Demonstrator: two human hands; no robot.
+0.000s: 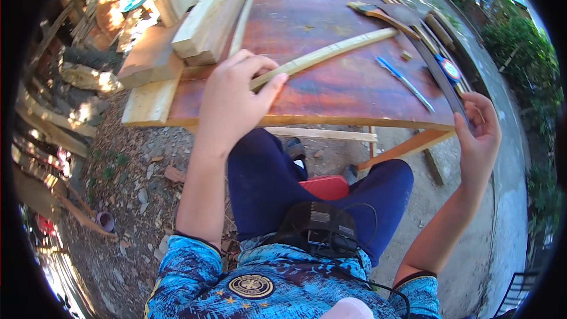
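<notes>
My left hand (242, 85) grips the near end of a pale wooden stick (331, 50) lying diagonally on the reddish-brown tabletop (295, 18). At the table's right edge, my right hand (475, 121) holds the lower end of a long dark flat strip, like a ruler (434, 68). Beside that strip are a tape measure (447, 68) and more thin sticks. Between my hands lie a blue and silver pen (401, 82) and a small wood block (406, 55). A brush-like tool with a wooden handle (384, 15) lies at the far right of the tabletop.
Stacked timber pieces (207, 18) occupy the table's left side. Scrap wood (47, 118) and rubble cover ground at left. Below are a wooden brace (401, 147), a red object (323, 186) and my knees. A concrete path (508, 142) borders bushes (531, 65) at right.
</notes>
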